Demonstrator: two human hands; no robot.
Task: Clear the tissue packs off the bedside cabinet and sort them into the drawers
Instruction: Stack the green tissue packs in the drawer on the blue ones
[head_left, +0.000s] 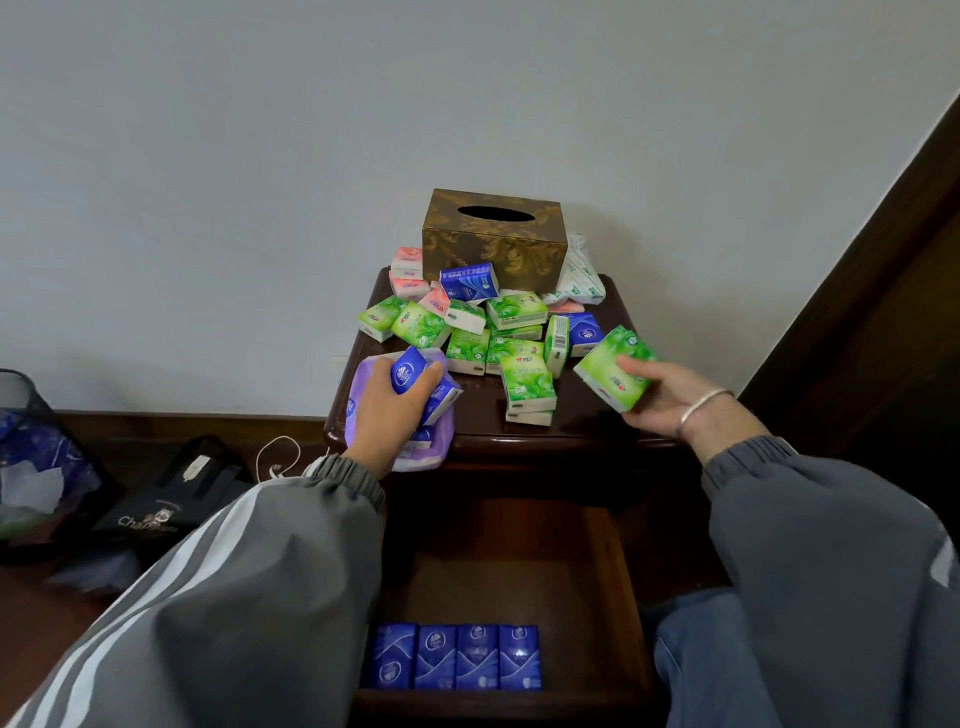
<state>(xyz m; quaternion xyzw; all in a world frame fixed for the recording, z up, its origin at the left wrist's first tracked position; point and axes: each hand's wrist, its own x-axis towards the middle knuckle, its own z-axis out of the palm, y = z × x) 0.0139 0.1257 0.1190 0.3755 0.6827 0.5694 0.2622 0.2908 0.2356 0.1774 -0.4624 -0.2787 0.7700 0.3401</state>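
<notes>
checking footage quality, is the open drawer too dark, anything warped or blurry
Head view: the open drawer is dim, yet its four blue packs read clearly; the wide-angle lens tilts the dark woodwork at right; the bin at left looks soft.

Head camera looks forward and down, close over cabinet (613, 332).

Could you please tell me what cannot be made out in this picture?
Head view: how many blue packs the left hand grips; its fingers cover them.
Head view: left part of the open drawer, behind the left sleeve.
Head view: print on the green pack in the right hand, too small.
Head view: the waste bin, cut off by the left edge.
</notes>
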